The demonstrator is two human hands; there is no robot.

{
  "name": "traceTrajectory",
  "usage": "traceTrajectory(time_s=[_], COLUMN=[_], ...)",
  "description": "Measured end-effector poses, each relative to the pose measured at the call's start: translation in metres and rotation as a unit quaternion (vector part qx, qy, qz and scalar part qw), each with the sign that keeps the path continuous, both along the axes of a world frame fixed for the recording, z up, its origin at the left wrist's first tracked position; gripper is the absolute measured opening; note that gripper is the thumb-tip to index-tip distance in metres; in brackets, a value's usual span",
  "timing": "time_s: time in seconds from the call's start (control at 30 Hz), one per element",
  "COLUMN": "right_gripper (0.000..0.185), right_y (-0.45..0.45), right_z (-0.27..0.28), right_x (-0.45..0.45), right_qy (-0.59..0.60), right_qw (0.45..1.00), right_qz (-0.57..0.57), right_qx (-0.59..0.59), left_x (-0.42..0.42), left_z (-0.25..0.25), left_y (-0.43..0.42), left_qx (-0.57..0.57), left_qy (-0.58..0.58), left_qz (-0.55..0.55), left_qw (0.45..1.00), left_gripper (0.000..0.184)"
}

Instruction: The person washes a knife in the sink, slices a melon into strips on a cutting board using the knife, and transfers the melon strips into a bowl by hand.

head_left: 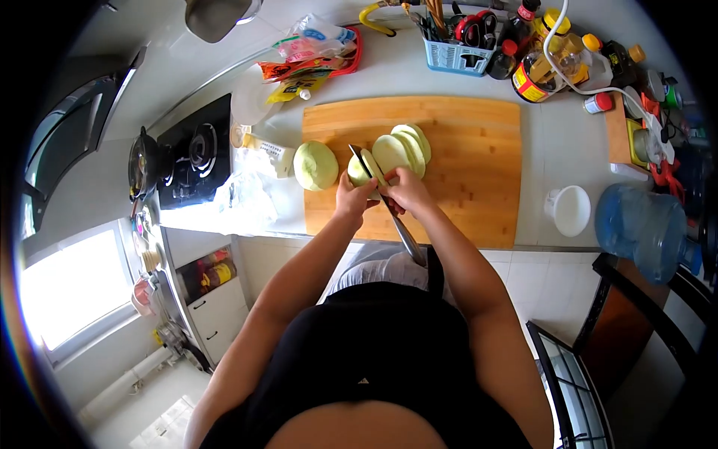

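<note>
On the wooden cutting board (471, 165), my left hand (354, 197) is closed around a pale green piece of a round vegetable (357, 172). A kitchen knife (400, 228) stands with its blade between this piece and a thin slice (371, 166). Its handle sticks out past the counter's front edge, with neither hand around it. My right hand (408, 191) pinches the slice's near end, right of the blade. Several cut slices (400, 150) overlap just beyond my right hand. Left of my left hand sits another pale green round piece (315, 166). The vegetable's exact kind is unclear.
A blue basket of utensils (458, 58) and several bottles (535, 75) line the back. A white cup (571, 211) and a large blue water jug (642, 228) stand right. Left are a carton (271, 157), plastic bags (247, 200) and a black stove (196, 153).
</note>
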State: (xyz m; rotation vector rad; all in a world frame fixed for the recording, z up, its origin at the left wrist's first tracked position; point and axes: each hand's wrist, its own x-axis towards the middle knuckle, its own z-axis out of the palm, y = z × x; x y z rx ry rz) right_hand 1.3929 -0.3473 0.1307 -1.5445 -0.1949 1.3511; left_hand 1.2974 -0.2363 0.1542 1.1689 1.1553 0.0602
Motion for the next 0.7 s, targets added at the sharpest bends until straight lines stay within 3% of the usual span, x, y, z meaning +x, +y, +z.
traceTrajectory(time_s=[0.07, 0.1, 0.2, 0.37, 0.7], right_gripper=[0.015, 0.01, 0.012, 0.013, 0.012], right_y=[-0.002, -0.003, -0.015, -0.022, -0.043], right_z=[-0.013, -0.009, 0.009, 0.028, 0.032], right_x=[-0.01, -0.014, -0.015, -0.028, -0.046], right_qy=[-0.184, -0.316, -0.323, -0.417, -0.514], right_qw=[0.98, 0.943, 0.926, 0.893, 0.854], right_qz=[-0.064, -0.108, -0.193, -0.155, -0.085], right_qx=[0.029, -0.01, 0.019, 0.06, 0.012], left_x=[0.0, 0.0, 0.0, -0.005, -0.006], left_z=[0.001, 0.002, 0.001, -0.009, -0.01], left_y=[-0.001, -0.001, -0.002, -0.006, -0.01], left_qx=[0.008, 0.008, 0.008, 0.016, 0.059], left_qy=[0.007, 0.004, -0.001, -0.028, -0.038], left_qz=[0.002, 0.005, 0.003, 0.017, 0.031], left_qw=[1.0, 1.0, 1.0, 0.999, 0.997], left_gripper=[0.042, 0.042, 0.055, 0.055, 0.063])
